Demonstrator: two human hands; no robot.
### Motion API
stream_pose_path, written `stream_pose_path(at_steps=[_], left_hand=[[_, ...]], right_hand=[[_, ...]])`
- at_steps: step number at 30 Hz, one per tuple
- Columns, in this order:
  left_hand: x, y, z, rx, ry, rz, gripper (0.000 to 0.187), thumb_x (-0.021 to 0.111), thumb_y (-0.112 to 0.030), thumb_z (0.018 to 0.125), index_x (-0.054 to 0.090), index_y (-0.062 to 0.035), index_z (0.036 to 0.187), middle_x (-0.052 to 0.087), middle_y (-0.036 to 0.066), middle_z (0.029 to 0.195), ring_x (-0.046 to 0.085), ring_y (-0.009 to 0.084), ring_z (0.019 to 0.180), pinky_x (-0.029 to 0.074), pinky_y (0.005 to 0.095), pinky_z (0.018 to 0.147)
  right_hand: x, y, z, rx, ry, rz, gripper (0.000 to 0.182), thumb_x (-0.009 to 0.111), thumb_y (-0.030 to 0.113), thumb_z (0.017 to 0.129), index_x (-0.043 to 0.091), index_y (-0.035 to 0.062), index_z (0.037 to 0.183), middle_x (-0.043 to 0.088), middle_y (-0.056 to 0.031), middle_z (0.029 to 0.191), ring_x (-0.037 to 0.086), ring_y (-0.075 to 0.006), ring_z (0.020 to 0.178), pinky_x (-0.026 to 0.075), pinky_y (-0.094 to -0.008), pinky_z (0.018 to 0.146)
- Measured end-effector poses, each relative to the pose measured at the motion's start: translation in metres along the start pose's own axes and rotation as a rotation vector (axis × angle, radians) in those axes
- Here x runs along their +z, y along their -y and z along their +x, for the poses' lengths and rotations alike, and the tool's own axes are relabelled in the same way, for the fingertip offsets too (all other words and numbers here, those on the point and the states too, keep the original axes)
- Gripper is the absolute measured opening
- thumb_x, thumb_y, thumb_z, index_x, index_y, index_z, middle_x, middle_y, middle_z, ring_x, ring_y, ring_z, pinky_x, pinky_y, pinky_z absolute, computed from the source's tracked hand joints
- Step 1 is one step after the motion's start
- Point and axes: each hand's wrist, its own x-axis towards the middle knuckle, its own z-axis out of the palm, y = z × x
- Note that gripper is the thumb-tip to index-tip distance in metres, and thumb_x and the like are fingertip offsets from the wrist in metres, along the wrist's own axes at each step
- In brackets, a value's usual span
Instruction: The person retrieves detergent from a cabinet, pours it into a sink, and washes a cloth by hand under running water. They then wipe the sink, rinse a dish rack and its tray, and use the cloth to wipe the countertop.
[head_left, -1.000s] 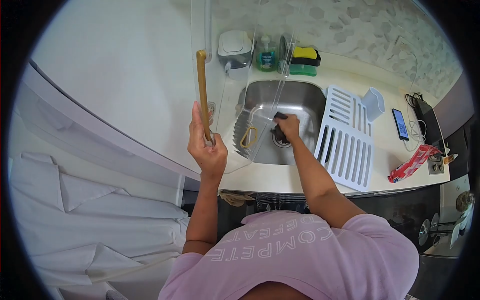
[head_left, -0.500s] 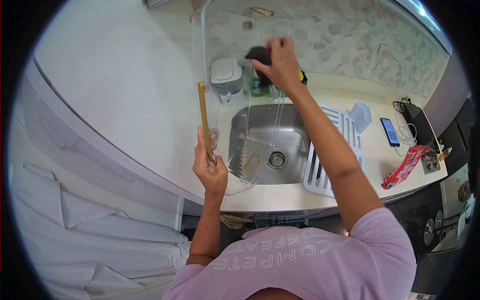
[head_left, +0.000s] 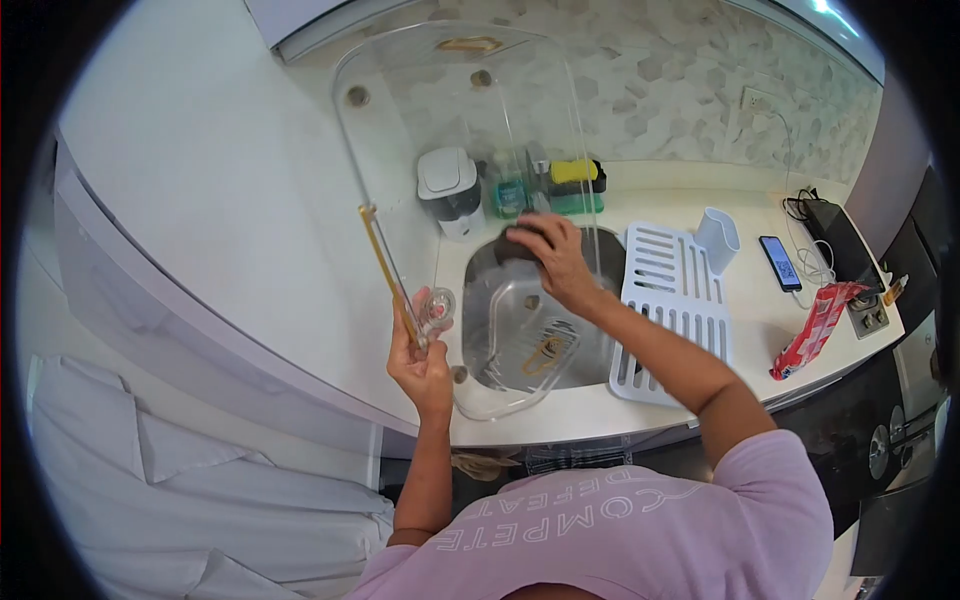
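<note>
A large clear plastic tray or lid [head_left: 400, 140] with gold-coloured handles is held up tilted over the sink. My left hand [head_left: 422, 365] grips its left edge by the gold strip [head_left: 385, 262], and a small round clear piece [head_left: 438, 304] shows beside the fingers. My right hand [head_left: 562, 262] is closed around a dark cloth or sponge [head_left: 518, 243], pressed against or close to the clear plastic. Below lies the steel sink [head_left: 590, 345], partly seen through the plastic.
Behind the sink stand a white-lidded container [head_left: 448, 180], a green bottle [head_left: 509, 196] and a yellow sponge [head_left: 573, 171]. To the right are a white drying rack [head_left: 655, 300], a phone [head_left: 779, 263] and a red packet [head_left: 815, 330]. Counter edge [head_left: 560, 432] in front.
My right hand has moved down with the dark cloth or sponge, from high on the plastic to above the sink. The clear plastic has turned and shows more of its broad face.
</note>
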Motion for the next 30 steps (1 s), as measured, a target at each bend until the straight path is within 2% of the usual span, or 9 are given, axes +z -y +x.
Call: stream_pose_path(at_steps=[2,4,11,14,16,22,24,26,30], left_hand=[[0.003,-0.001,0.001,-0.027,-0.010,-0.060,0.066,0.039,0.016,0.069,0.030,0.0031,0.134,0.048,0.024,0.122,0.055,0.0240,0.103,0.050,0.0317,0.080],[0.005,-0.002,0.000,-0.080,-0.002,-0.229,0.064,0.042,0.013,0.072,0.030,0.0023,0.134,0.048,0.025,0.121,0.056,0.0238,0.102,0.052,0.0323,0.077],[-0.003,0.005,-0.008,-0.055,0.135,-0.162,0.071,0.044,0.011,0.068,0.026,0.0003,0.136,0.046,0.030,0.120,0.052,0.0323,0.106,0.052,0.0411,0.077],[-0.003,0.004,-0.004,-0.083,0.157,-0.187,0.073,0.046,0.010,0.068,0.025,-0.0007,0.137,0.045,0.030,0.120,0.052,0.0325,0.106,0.052,0.0434,0.077],[-0.003,0.003,0.001,-0.117,0.143,-0.182,0.075,0.044,0.010,0.066,0.024,-0.0017,0.138,0.044,0.029,0.121,0.052,0.0326,0.106,0.051,0.0447,0.078],[-0.013,0.001,0.021,-0.014,0.009,-0.170,0.078,0.038,0.009,0.062,0.024,-0.0015,0.138,0.046,0.028,0.120,0.053,0.0322,0.101,0.050,0.0388,0.076],[-0.012,-0.005,0.024,-0.080,0.023,-0.285,0.079,0.038,0.009,0.061,0.025,-0.0014,0.137,0.047,0.028,0.119,0.054,0.0319,0.100,0.050,0.0359,0.075],[-0.013,-0.008,0.025,-0.111,0.063,-0.285,0.078,0.038,0.010,0.061,0.026,-0.0015,0.137,0.047,0.029,0.118,0.055,0.0329,0.099,0.051,0.0377,0.074],[-0.009,-0.008,0.017,-0.091,0.086,-0.337,0.077,0.039,0.009,0.062,0.026,-0.0017,0.137,0.045,0.030,0.119,0.056,0.0347,0.096,0.053,0.0456,0.071]], right_hand=[[-0.005,0.027,0.011,0.161,-0.498,0.195,0.054,0.059,0.006,0.074,0.045,0.0169,0.124,0.032,-0.0107,0.133,0.026,-0.0339,0.124,0.020,-0.0474,0.101],[0.012,0.026,0.016,0.127,-0.381,0.182,0.058,0.059,0.009,0.077,0.038,0.0179,0.131,0.024,-0.0140,0.138,0.022,-0.0385,0.125,0.018,-0.0505,0.100],[-0.043,0.015,0.171,0.357,-0.949,0.207,0.047,0.059,0.013,0.076,0.043,0.0127,0.120,0.036,-0.0170,0.124,0.026,-0.0402,0.118,0.017,-0.0544,0.095],[-0.057,0.045,0.182,0.195,-0.905,0.147,0.047,0.058,0.010,0.073,0.047,0.0168,0.118,0.038,-0.0141,0.125,0.026,-0.0378,0.120,0.017,-0.0536,0.096],[-0.047,0.065,0.164,-0.210,-0.706,0.183,0.050,0.057,0.008,0.071,0.049,0.0170,0.119,0.038,-0.0082,0.129,0.024,-0.0342,0.125,0.016,-0.0531,0.100],[0.002,0.075,0.034,-0.317,-0.232,0.283,0.052,0.055,0.013,0.073,0.050,0.0229,0.124,0.033,-0.0005,0.138,0.018,-0.0299,0.133,0.011,-0.0520,0.107],[0.005,0.059,0.011,-0.674,-0.061,0.026,0.052,0.056,0.012,0.072,0.051,0.0268,0.122,0.032,0.0009,0.140,0.016,-0.0290,0.134,0.011,-0.0480,0.109],[0.001,0.032,0.031,-0.620,-0.157,-0.082,0.053,0.056,0.009,0.071,0.051,0.0285,0.121,0.033,-0.0005,0.139,0.019,-0.0299,0.132,0.017,-0.0453,0.108],[-0.033,-0.017,0.102,0.000,-0.671,0.067,0.047,0.059,0.008,0.074,0.054,0.0259,0.118,0.038,-0.0038,0.134,0.027,-0.0332,0.126,0.024,-0.0489,0.102]])
